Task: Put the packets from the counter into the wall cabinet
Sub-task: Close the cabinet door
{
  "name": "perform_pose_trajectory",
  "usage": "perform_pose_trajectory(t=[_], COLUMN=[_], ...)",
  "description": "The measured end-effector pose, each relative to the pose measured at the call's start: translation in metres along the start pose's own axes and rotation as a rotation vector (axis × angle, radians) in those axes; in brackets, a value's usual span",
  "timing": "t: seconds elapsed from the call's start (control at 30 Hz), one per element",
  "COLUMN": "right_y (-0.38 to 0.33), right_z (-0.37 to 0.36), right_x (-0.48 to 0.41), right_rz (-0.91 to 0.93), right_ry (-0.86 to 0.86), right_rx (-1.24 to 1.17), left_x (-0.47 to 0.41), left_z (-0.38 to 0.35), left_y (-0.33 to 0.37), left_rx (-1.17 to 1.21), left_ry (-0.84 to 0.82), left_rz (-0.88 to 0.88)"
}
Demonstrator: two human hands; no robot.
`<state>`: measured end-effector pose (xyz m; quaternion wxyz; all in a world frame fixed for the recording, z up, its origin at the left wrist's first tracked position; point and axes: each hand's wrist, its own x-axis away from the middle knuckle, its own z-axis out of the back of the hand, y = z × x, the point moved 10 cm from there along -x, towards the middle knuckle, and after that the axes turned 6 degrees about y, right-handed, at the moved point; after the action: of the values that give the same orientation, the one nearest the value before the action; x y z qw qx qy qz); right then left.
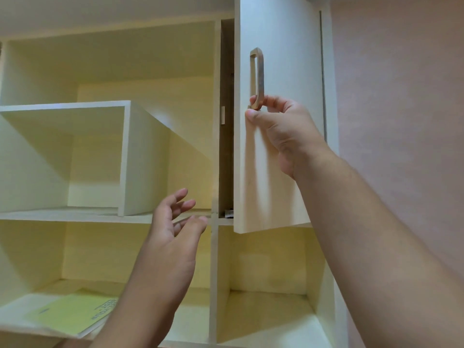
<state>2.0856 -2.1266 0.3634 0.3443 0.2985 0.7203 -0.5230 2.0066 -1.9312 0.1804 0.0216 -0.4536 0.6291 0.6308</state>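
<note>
The cream wall cabinet [216, 136] fills the head view, and its right door [281, 172] stands slightly ajar. My right hand [281, 131] pinches the lower end of the door's metal handle [258, 76]. My left hand [175, 232] is raised in front of the middle shelf edge [75, 217], fingers spread, holding nothing. Behind the door's bottom corner a small dark bit of something [229, 213] shows; I cannot tell what it is. No packets or counter are visible.
A white box-shaped insert [140, 159] sits on the middle shelf at the left. A yellow-green booklet [72, 315] lies on the lower left shelf. The lower right compartment [271, 315] holds nothing visible. A pinkish wall [401, 96] borders the cabinet's right.
</note>
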Motion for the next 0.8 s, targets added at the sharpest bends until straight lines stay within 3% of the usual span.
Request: perform_pose_trajectory(t=[0.13, 0.3, 0.4, 0.8], right_y=[0.010, 0.010, 0.010, 0.035], right_z=[-0.011, -0.015, -0.018, -0.034], right_x=[-0.009, -0.012, -0.012, -0.024], right_rz=[0.011, 0.132, 0.155, 0.080], right_ry=[0.014, 0.154, 0.181, 0.180], right_rx=[0.068, 0.552, 0.706, 0.776], left_x=[0.000, 0.000, 0.000, -0.003], left_z=[0.002, 0.011, 0.018, 0.031], left_y=[-0.003, -0.002, 0.000, -0.003], left_rx=[-0.014, -0.029, -0.039, -0.050], left_ry=[0.010, 0.030, 0.038, 0.057], left_rz=[0.010, 0.003, -0.006, -0.003])
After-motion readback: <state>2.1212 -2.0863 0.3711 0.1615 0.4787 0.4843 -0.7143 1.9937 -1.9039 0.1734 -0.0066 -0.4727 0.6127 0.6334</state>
